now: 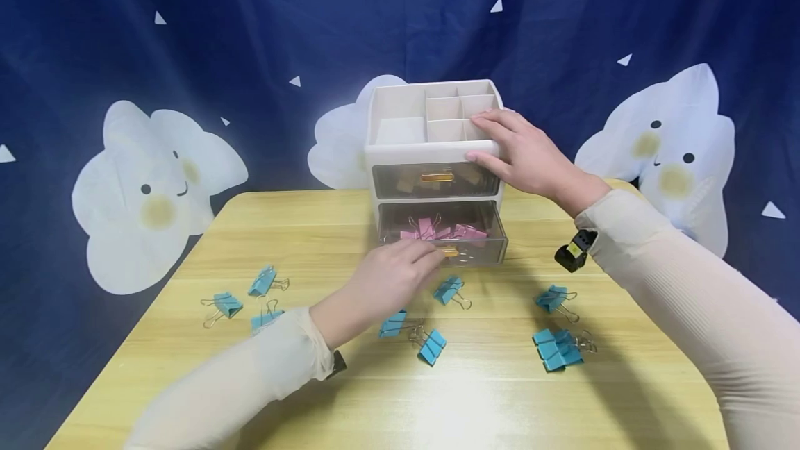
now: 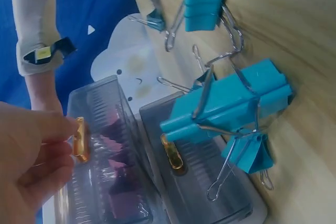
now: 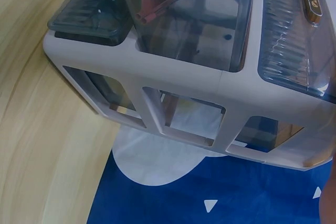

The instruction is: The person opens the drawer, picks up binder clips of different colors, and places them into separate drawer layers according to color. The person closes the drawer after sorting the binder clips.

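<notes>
A white desktop organizer [image 1: 431, 153] with tinted see-through drawers stands at the back of the table. Its middle drawer [image 1: 392, 231] is pulled out, and pink binder clips [image 1: 428, 229] lie inside. My left hand [image 1: 396, 273] pinches the gold handle [image 2: 80, 140] of this drawer, fingertips bent at it in the left wrist view. On the organizer's top right corner rests my right hand [image 1: 528, 151], its fingers extended over the small compartments and its thumb along the front edge. The upper drawer [image 1: 406, 181] is pushed in.
Teal binder clips lie scattered on the wooden table [image 1: 500, 401]: a few at left [image 1: 228, 304], others near the left hand [image 1: 431, 347], and a group at right [image 1: 558, 349]. Behind hangs a blue curtain [image 1: 281, 19] with clouds. The lower drawer [image 2: 210, 182] shows below the pulled-out one.
</notes>
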`<control>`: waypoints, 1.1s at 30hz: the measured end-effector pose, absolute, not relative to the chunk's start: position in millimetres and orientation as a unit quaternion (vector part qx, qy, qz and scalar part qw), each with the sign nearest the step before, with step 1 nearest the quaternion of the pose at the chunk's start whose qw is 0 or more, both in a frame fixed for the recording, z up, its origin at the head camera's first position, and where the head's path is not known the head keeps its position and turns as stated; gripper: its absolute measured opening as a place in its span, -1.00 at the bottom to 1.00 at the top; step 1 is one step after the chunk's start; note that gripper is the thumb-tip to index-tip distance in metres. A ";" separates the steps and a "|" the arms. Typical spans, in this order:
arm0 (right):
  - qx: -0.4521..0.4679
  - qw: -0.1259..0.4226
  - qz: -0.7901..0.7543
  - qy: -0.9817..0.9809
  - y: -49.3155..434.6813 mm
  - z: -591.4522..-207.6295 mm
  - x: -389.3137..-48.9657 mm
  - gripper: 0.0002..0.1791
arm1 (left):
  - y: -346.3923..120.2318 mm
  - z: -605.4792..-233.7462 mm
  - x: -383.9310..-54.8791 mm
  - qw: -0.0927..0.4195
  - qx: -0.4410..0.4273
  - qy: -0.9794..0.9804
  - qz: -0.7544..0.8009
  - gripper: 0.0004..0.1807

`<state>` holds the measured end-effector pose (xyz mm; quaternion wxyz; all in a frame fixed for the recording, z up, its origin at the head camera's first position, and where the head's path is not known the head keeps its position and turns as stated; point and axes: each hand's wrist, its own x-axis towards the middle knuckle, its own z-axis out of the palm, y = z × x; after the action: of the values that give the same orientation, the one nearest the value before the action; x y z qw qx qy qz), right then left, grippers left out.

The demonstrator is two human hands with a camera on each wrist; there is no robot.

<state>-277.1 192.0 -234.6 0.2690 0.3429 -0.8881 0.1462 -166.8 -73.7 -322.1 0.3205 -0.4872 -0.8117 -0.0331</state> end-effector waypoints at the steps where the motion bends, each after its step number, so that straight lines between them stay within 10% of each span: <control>1: 0.343 0.269 0.147 -0.888 192.0 -234.6 -277.1 -0.34 | -72.8 -322.4 -167.3 0.325 -0.485 -0.811 -0.026 -0.74; 15: 0.346 0.273 0.144 -0.886 191.7 -234.9 -277.9 -0.34 | -62.8 -323.5 -177.6 0.409 -0.456 -0.789 0.047 -0.85; 33: 0.337 0.259 0.147 -0.894 192.1 -231.6 -276.1 -0.35 | -56.8 -323.5 -204.8 0.381 -0.432 -0.817 0.023 -0.85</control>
<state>-276.1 192.1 -231.6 0.2585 0.3365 -0.8935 0.1466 -204.8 -56.8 -323.5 0.3809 -0.4318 -0.8172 0.0230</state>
